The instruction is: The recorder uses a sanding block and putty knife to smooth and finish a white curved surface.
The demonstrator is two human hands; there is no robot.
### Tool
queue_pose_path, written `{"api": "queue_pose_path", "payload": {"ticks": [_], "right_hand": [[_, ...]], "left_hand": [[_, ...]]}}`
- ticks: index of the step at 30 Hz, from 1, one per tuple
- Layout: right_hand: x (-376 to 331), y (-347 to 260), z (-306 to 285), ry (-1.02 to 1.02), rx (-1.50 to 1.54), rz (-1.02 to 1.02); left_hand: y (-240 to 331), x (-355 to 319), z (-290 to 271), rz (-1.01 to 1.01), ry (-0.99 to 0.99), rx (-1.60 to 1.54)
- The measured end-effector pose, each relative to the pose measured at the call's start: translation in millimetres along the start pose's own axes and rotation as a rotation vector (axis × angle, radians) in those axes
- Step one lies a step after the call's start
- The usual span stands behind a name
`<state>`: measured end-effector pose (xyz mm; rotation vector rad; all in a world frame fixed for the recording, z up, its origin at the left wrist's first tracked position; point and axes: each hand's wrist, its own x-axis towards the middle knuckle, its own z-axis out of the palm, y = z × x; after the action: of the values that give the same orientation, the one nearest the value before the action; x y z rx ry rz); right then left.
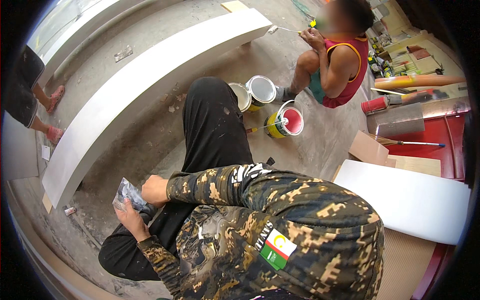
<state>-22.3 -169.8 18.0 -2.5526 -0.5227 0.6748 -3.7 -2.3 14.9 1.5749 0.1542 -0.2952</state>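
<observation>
In my left hand (131,220) is a flat grey-and-white piece (126,192), smeared or shiny, perhaps a plastic sheet or packet; its exact kind is unclear. The thumb lies over its face. Close beside it, my right hand (155,190) is curled closed, and whatever its fingers hold is hidden. Both hands are above my bent legs in black trousers (212,125). Beyond them a long curved white panel (150,75) arcs across the floor.
A squatting co-worker (345,65) holds a small paint roller (274,29) at the panel's far end. Paint cans stand nearby, including a red one (292,121) with a brush. Another person's feet in pink clogs (55,134) are at left. A white board (400,200) lies right.
</observation>
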Motion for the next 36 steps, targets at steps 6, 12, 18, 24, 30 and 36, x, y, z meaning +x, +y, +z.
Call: {"api": "queue_pose_path", "payload": {"ticks": [6,12,18,24,30,36], "right_hand": [[1.5,1.0,2.8,0.011,0.014,0.006],[-0.8,-0.4,-1.5,-0.001,0.019,-0.007],[-2.7,-1.4,-3.1,-0.008,0.007,0.001],[-2.1,0.7,-0.4,0.014,-0.017,0.009],[-0.7,0.7,6.7,0.078,0.015,0.016],[-3.0,-1.3,2.0,0.067,0.0,0.001]], "left_hand": [[-0.9,1.3,-0.8,0.01,-0.008,0.012],[-5.7,3.7,-5.2,0.013,-0.009,0.019],[-9.8,4.4,-6.2,0.061,-0.015,0.03],[-1.9,1.1,0.7,0.017,-0.02,0.02],[-3.4,4.1,-2.8,0.034,0.001,0.117],[-4.9,3.3,-5.0,0.033,0.018,0.102]]}}
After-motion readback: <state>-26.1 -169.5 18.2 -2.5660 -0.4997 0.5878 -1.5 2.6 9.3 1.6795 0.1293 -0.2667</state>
